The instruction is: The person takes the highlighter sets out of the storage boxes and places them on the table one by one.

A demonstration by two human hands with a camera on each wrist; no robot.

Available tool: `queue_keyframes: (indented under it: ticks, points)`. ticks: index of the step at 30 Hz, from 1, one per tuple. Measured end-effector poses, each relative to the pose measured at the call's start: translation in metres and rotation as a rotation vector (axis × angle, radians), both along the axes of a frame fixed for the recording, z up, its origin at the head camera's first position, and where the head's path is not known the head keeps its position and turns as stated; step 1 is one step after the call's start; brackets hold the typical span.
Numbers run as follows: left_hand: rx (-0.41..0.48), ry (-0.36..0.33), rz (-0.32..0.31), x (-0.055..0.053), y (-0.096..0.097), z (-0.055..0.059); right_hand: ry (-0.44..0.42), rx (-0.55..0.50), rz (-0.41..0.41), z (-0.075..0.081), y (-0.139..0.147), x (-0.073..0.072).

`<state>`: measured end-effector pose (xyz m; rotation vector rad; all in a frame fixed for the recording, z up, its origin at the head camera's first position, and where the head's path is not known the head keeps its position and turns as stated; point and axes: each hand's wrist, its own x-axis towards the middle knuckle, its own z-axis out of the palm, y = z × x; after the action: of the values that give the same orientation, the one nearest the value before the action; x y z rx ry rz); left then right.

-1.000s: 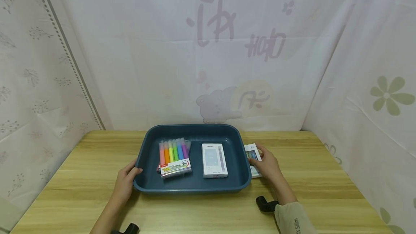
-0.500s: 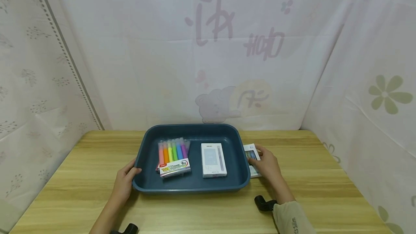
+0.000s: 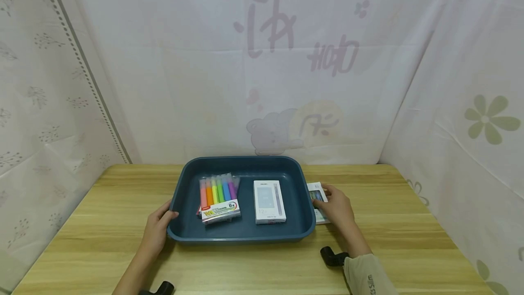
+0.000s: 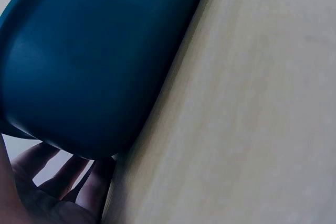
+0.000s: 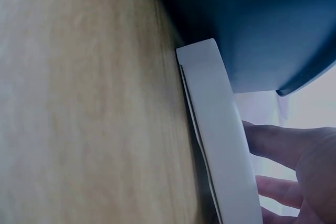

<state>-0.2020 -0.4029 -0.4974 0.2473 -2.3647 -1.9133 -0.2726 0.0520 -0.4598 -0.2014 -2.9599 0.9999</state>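
Pale patterned curtains back a wooden table (image 3: 102, 231) holding a blue tray (image 3: 241, 236) at lower centre. At its left rim rests the left hand (image 3: 157, 231), fingers relaxed; the right hand (image 3: 337, 208) lies with straight fingers on a white box (image 3: 317, 192) just right of the tray.

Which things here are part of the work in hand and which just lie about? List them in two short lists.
In hand:
left hand on the tray's left rim
blue tray
right hand on a small white box
small white box beside the tray

Lying about:
highlighter pack in the tray
white pen box in the tray
wooden table
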Motion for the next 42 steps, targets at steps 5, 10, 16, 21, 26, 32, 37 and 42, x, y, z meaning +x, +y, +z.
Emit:
queue_keyframes:
  ticks: [5,10,16,21,26,32,37,42]
  points:
    - [-0.007,-0.003,0.008,0.0000,0.0006,0.0000,-0.002,0.008,0.001,-0.0009,-0.0003,0.0001]
    - [-0.009,0.001,0.013,0.0006,0.0009,0.0003,0.006,0.012,0.014,-0.0020,0.0007,0.0010]
    - [-0.011,-0.007,0.005,0.0001,0.0009,0.0002,0.012,0.015,0.028,-0.0021,0.0013,0.0011]
    - [-0.014,-0.007,0.005,0.0002,0.0008,0.0000,0.013,0.022,0.032,-0.0029,0.0015,0.0006]
    - [-0.022,-0.003,0.002,0.0007,0.0002,0.0003,0.011,0.023,0.036,-0.0030,0.0012,0.0010]
    - [-0.017,-0.006,0.003,0.0002,0.0003,0.0005,0.015,0.028,0.045,-0.0039,0.0016,0.0006]
    - [-0.004,-0.006,0.007,-0.0006,0.0006,0.0003,0.014,0.027,0.041,-0.0043,0.0022,0.0000]
    - [0.009,-0.003,0.011,-0.0015,0.0010,0.0002,0.004,0.034,0.037,-0.0053,0.0027,-0.0013]
